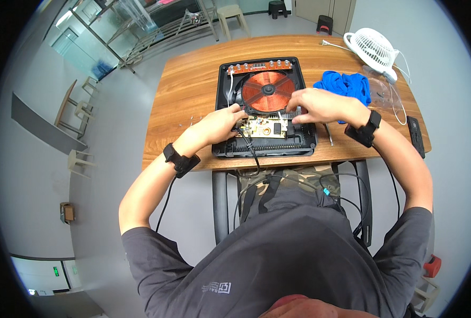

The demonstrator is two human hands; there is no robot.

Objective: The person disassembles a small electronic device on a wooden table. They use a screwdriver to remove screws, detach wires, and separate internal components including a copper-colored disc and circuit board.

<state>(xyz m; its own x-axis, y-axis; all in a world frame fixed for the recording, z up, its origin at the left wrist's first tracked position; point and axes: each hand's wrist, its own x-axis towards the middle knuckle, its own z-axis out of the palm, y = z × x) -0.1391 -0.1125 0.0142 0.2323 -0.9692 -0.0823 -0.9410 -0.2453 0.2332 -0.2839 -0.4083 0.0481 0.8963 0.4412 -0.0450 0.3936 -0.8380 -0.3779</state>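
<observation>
An opened induction cooker, its black base lying on the wooden table, has a round copper coil in its upper middle. Below the coil sits a pale circuit board with small parts and a metal heat sink. At the board's left end, my left hand is closed, fingertips gripping its edge beside a black power cord. My right hand has its thumb and fingers curled round the board's right end, close under the coil; its exact contact is partly hidden.
An orange control strip lines the cooker's far edge, joined by a white wire. To the right are a blue cloth, a white fan, a clear plastic bag and a screwdriver. Small loose pieces lie left of the cooker.
</observation>
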